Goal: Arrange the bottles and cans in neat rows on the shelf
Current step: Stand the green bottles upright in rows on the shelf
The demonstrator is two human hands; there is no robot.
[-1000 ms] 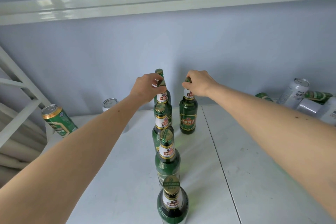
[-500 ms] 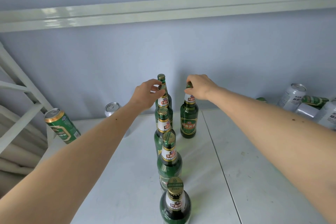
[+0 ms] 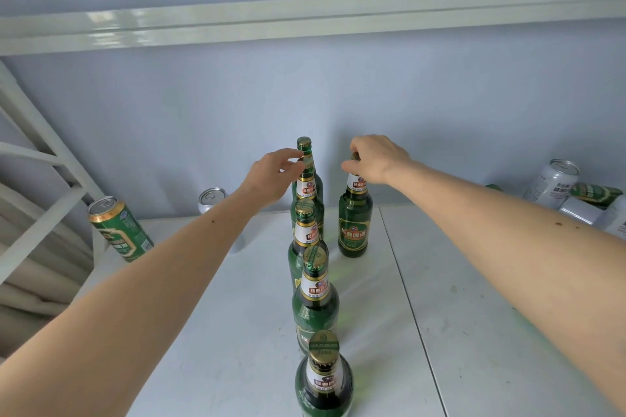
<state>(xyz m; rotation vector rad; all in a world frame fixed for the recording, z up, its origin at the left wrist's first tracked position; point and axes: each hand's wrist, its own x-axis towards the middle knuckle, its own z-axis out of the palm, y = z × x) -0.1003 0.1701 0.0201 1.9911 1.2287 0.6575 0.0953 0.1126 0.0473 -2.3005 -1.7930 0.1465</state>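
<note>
Several green beer bottles stand in a single file down the middle of the white shelf (image 3: 474, 332), from the near bottle (image 3: 323, 389) to the rear bottle (image 3: 304, 145) by the wall. My left hand (image 3: 271, 176) reaches in from the left, and its thumb and fingertips pinch the cap of the second bottle from the back (image 3: 306, 186). Just right of the file stands one separate bottle (image 3: 354, 227). My right hand (image 3: 376, 157) grips its cap from above with curled fingers.
A green can (image 3: 120, 230) leans at the shelf's left edge by the white frame (image 3: 44, 132). A silver can (image 3: 211, 196) stands behind my left forearm. Silver cans (image 3: 555, 183) and a green can (image 3: 596, 193) are piled at the back right. A seam (image 3: 406, 298) runs front to back down the shelf top.
My left hand has slipped from wrapping the bottle's neck to pinching its cap with the fingertips. My right hand has stayed on its bottle's cap. The view has tilted upward.
</note>
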